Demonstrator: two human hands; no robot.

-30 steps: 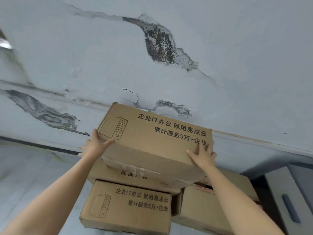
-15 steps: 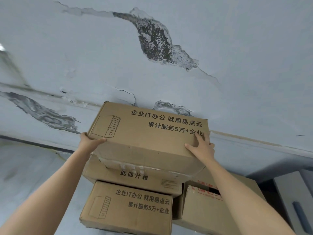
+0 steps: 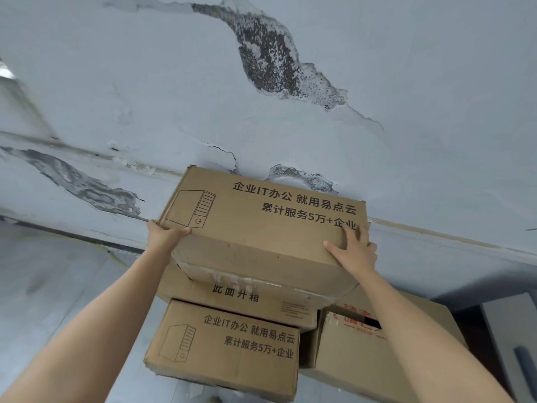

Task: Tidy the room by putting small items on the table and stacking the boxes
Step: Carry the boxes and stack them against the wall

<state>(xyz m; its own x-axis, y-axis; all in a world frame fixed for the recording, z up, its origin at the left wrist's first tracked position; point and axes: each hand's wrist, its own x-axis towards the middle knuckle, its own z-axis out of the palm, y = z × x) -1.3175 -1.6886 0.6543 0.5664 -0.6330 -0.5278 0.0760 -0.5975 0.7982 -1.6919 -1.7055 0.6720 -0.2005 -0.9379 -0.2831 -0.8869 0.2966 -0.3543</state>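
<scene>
Against the peeling wall [image 3: 290, 126] stands a pile of cardboard boxes, and all places here are told from the top box [image 3: 261, 228] of that pile. The left hand [image 3: 164, 235] clasps its left near corner, thumb laid along the top edge and the rest of the hand wrapped round the side. The right hand [image 3: 353, 251] presses on its right near corner, fingers spread flat over the printed face and thumb stretched along the front. The top box sits tilted, its taped front hanging out past the middle box [image 3: 238, 301] directly under it; whether it rests fully on that box cannot be told. Beneath that one lies the bottom box [image 3: 226, 350], printed with the same computer drawing. Below and to the right, an open box [image 3: 363, 353] with red lettering stands just beside the pile
</scene>
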